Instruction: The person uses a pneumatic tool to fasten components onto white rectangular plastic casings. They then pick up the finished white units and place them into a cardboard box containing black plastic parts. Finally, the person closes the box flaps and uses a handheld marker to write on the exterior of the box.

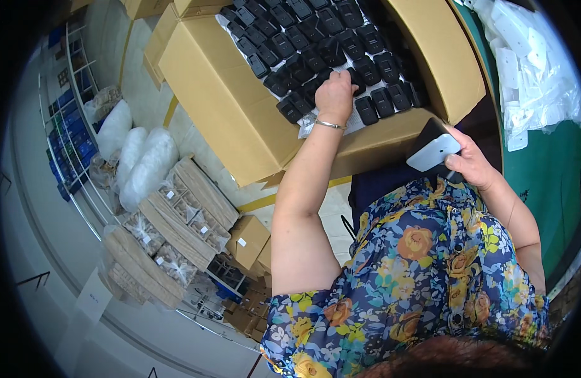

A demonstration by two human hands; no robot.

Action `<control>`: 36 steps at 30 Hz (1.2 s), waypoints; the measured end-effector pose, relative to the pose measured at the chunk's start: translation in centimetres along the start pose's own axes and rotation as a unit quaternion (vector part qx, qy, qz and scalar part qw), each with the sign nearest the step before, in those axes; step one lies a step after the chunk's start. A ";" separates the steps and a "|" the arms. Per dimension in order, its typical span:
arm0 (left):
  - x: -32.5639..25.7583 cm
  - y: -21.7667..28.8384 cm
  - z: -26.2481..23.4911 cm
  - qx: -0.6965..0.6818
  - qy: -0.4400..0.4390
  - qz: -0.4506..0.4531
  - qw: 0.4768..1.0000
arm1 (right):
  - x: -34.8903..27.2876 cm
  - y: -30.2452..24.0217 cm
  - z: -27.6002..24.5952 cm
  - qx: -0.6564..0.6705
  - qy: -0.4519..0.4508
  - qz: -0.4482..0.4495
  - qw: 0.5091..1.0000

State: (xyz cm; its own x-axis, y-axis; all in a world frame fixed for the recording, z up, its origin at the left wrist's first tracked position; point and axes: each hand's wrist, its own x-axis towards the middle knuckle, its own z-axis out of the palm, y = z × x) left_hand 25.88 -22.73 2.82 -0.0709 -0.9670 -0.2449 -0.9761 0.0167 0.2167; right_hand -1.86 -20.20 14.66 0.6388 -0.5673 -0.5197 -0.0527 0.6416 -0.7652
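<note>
**Black units lying in rows inside the carton, under the left hand**

The left hand is resting on the near part of the rows, its fingers curling down among the units; whether it is gripping one, I cannot tell, as the back of the hand is hiding the fingertips. The right hand is holding a pale-faced piece with a dark part behind it, the thumb pressing at the edge of the pale face.

The units are lying straight ahead of the body, directly beneath the left hand and ahead and to the left of the right hand, so the left is the nearer. Their long axes are running away from the body, leaning slightly left; the held piece is slanting up to the right.

The left arm is extending forward over the near wall of the carton, a bracelet circling its wrist. The right arm is bending at the elbow, keeping its hand just outside that wall.

Farther right, a clear bag of white pieces is lying on the green table. To the left, wrapped white bundles are sitting near a rack.
</note>
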 end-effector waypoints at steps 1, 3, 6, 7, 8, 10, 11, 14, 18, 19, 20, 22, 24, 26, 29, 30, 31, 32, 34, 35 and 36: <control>0.1 -0.2 -0.2 -0.003 0.016 -0.003 1.000 | 0.3 -0.2 0.3 -0.009 -0.003 0.005 1.000; 0.2 -0.4 -0.8 -0.014 0.037 -0.021 0.999 | 0.9 -0.5 1.1 -0.044 -0.001 -0.017 0.999; -0.8 -0.6 -1.6 -0.102 0.077 -0.029 0.991 | 1.8 -1.5 2.2 -0.070 0.000 -0.020 0.997; -1.5 -0.4 -2.5 -0.272 0.018 -0.046 0.961 | 2.1 -1.6 2.5 -0.061 0.003 -0.008 0.998; -2.2 0.4 -4.0 -0.432 -0.042 -0.057 0.899 | 2.4 -1.5 2.7 -0.051 0.010 0.002 0.999; -4.1 2.6 -7.1 -0.603 -0.138 -0.004 0.785 | 2.9 -1.7 3.1 -0.035 0.007 0.020 0.999; -5.1 3.7 -8.7 -0.626 -0.173 0.059 0.758 | 3.2 -2.3 3.3 -0.030 -0.003 0.028 0.999; -6.3 5.4 -11.5 -0.709 -0.201 0.000 0.676 | 4.2 -3.0 3.5 -0.080 -0.010 -0.007 0.997; -6.6 4.6 -13.2 -0.731 -0.169 -0.061 0.658 | 5.9 -3.8 4.1 -0.119 0.011 0.028 0.992; -6.6 4.3 -13.3 -0.724 -0.157 -0.074 0.667 | 6.4 -3.9 4.2 -0.130 0.019 0.034 0.991; -6.6 4.0 -13.1 -0.717 -0.146 -0.087 0.676 | 6.9 -4.4 4.3 -0.121 0.020 0.054 0.991; -6.7 4.0 -12.2 -0.709 -0.097 -0.128 0.686 | 8.1 -2.7 3.6 -0.040 0.045 0.037 0.997; -6.0 2.2 -9.7 -0.610 -0.110 -0.215 0.754 | 8.6 -2.4 2.9 0.011 0.083 0.052 0.995; -5.6 -0.5 -5.6 -0.455 -0.103 -0.254 0.847 | 8.5 -3.1 2.3 0.087 0.078 0.070 0.991; -5.0 -1.3 -1.6 -0.236 -0.125 -0.219 0.938 | 8.1 -3.3 1.6 0.119 0.080 0.088 0.986; -4.7 -1.0 -1.0 -0.179 -0.140 -0.206 0.952 | 7.9 -3.4 1.4 0.112 0.079 0.086 0.987; -4.3 -0.6 -0.1 -0.154 -0.140 -0.199 0.958 | 7.8 -3.4 1.3 0.106 0.080 0.085 0.988; -3.9 0.0 0.6 -0.129 -0.140 -0.194 0.962 | 7.7 -3.3 1.3 0.111 0.083 0.086 0.987; -3.2 0.8 0.7 -0.088 -0.168 -0.180 0.965 | 7.6 -3.3 1.3 0.124 0.087 0.088 0.985; -3.2 0.7 0.6 -0.097 -0.177 -0.179 0.963 | 7.6 -3.2 1.3 0.125 0.087 0.094 0.984; -3.3 0.7 0.5 -0.105 -0.185 -0.180 0.960 | 7.5 -3.2 1.3 0.125 0.087 0.100 0.983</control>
State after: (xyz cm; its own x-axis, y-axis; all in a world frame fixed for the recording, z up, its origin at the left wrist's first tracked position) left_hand 25.35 -19.43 3.27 0.1567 -0.7429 -0.6508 -0.8908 -0.3908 0.2317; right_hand 4.14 -25.85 13.67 0.4933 -0.4828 -0.7236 0.0410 0.8438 -0.5350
